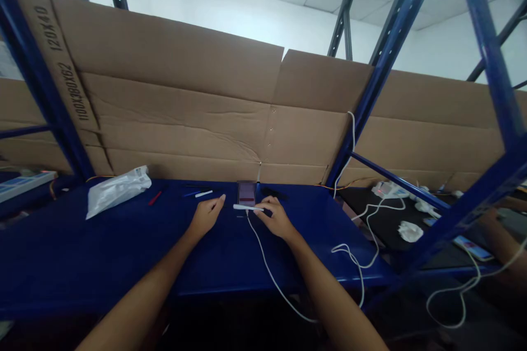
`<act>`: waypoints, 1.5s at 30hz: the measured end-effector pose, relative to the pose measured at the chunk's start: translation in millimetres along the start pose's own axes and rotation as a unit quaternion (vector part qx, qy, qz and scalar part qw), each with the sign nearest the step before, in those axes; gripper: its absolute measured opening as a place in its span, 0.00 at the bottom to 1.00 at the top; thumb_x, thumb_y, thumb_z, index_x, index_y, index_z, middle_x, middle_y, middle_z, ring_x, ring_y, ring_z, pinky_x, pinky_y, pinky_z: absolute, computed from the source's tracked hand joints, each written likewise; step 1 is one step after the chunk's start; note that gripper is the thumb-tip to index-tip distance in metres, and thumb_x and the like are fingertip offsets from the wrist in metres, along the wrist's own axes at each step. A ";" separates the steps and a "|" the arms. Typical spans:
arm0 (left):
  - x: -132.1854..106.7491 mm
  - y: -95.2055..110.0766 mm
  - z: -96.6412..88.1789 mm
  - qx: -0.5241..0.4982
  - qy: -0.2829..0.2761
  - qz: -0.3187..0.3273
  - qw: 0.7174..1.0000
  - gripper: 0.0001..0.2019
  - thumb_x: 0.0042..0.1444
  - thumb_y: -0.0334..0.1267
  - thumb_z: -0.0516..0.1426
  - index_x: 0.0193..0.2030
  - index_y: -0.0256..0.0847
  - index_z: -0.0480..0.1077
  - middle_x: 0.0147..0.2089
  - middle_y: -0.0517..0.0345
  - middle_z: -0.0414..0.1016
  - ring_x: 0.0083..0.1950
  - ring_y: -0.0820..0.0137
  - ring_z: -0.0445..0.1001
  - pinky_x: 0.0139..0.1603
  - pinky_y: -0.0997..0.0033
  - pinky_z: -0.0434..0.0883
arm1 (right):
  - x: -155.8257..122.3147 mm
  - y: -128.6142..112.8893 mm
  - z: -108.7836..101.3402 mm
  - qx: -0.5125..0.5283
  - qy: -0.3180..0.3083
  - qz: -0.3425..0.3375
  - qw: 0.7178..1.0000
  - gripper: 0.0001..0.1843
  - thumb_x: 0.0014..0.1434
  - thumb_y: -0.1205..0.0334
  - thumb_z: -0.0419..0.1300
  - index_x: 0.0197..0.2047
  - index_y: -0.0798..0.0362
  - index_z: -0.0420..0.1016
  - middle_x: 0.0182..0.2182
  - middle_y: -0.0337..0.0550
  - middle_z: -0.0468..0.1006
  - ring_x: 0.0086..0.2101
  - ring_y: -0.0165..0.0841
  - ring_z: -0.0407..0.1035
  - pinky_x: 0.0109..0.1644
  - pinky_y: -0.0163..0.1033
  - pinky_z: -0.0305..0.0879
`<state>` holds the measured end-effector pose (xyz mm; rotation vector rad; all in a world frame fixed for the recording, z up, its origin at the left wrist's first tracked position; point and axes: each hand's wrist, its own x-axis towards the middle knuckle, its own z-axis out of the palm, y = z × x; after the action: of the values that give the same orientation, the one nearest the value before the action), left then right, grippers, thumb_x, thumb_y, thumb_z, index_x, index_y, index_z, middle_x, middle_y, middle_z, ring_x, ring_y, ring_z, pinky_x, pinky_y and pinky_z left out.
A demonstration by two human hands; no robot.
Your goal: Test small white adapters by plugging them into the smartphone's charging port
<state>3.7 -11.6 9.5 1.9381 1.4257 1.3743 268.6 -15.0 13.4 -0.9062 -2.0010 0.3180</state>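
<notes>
On the blue shelf top [123,252] a small phone-like device with a reddish screen [246,193] lies flat near the cardboard wall. My right hand [275,218] pinches a thin white stick-like tool [246,208] just in front of the device, and a white cable [267,269] trails from it toward me. My left hand [207,214] rests on the shelf just left of the device, fingers loosely curled, holding nothing I can see.
A white plastic bag [117,189] lies at the left. A red pen [155,198] and a small white and blue piece [202,193] lie nearby. Cardboard sheets [185,115] close off the back. Blue rack posts [373,88] stand right; chargers, cables and another phone [473,248] lie beyond.
</notes>
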 end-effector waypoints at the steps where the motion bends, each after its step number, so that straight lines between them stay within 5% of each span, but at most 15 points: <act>1: -0.1 -0.2 -0.3 -0.008 0.010 -0.007 1.000 0.28 0.66 0.57 0.47 0.20 0.42 0.50 0.19 0.65 0.50 0.23 0.74 0.53 0.25 0.71 0.51 | 0.0 2.8 1.1 -0.005 0.019 0.005 1.000 0.13 0.66 0.50 0.61 0.43 0.47 0.83 0.35 0.44 0.78 0.39 0.37 0.69 0.48 0.44 0.65; 4: -0.9 1.0 -0.2 -0.004 -0.001 0.009 1.000 0.27 0.67 0.56 0.47 0.21 0.41 0.58 0.20 0.64 0.57 0.24 0.73 0.59 0.27 0.72 0.55 | -0.1 9.1 5.5 0.014 0.025 0.025 0.999 0.14 0.65 0.49 0.61 0.42 0.47 0.84 0.31 0.42 0.78 0.34 0.35 0.70 0.43 0.41 0.65; 9: -1.4 3.4 -0.1 0.041 -0.057 0.045 0.997 0.25 0.68 0.54 0.48 0.25 0.40 0.67 0.21 0.64 0.63 0.26 0.71 0.64 0.29 0.73 0.57 | -0.7 13.3 12.2 0.020 -0.023 0.041 0.999 0.11 0.67 0.53 0.59 0.42 0.46 0.83 0.38 0.41 0.84 0.38 0.37 0.75 0.49 0.42 0.65; 17: -0.9 -0.5 2.7 0.026 -0.077 0.038 0.996 0.22 0.66 0.55 0.51 0.30 0.40 0.68 0.23 0.65 0.65 0.26 0.73 0.63 0.29 0.74 0.58 | -0.2 29.3 19.2 -0.039 0.052 0.070 0.995 0.10 0.62 0.52 0.66 0.44 0.45 0.85 0.39 0.45 0.78 0.43 0.38 0.71 0.52 0.45 0.65; 25: 3.2 -13.7 11.0 -0.083 -0.033 0.015 0.996 0.18 0.56 0.52 0.62 0.43 0.40 0.78 0.36 0.55 0.81 0.36 0.66 0.77 0.38 0.71 0.72 | 0.6 20.1 -2.3 -0.052 0.037 0.028 0.998 0.07 0.66 0.60 0.62 0.42 0.49 0.82 0.38 0.43 0.83 0.38 0.37 0.72 0.46 0.41 0.65; 30: 2.8 -14.1 12.8 -0.127 -0.063 -0.012 0.990 0.18 0.56 0.50 0.63 0.46 0.39 0.80 0.35 0.54 0.83 0.34 0.66 0.79 0.36 0.70 0.74 | -0.1 10.8 -7.1 -0.091 -0.003 -0.058 0.994 0.08 0.67 0.59 0.61 0.45 0.48 0.83 0.37 0.45 0.82 0.37 0.37 0.71 0.46 0.43 0.64; 45: 2.2 -5.5 6.4 -0.115 -0.073 -0.034 0.990 0.20 0.53 0.51 0.64 0.45 0.38 0.82 0.29 0.56 0.81 0.27 0.70 0.74 0.29 0.74 0.70 | 1.4 8.8 -10.9 -0.059 0.040 -0.056 0.996 0.12 0.68 0.54 0.59 0.44 0.48 0.82 0.37 0.45 0.83 0.37 0.37 0.71 0.46 0.44 0.65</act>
<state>6.4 -5.8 3.5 1.7864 1.1975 1.2764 281.1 -9.2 15.9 -0.8618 -2.0041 0.0996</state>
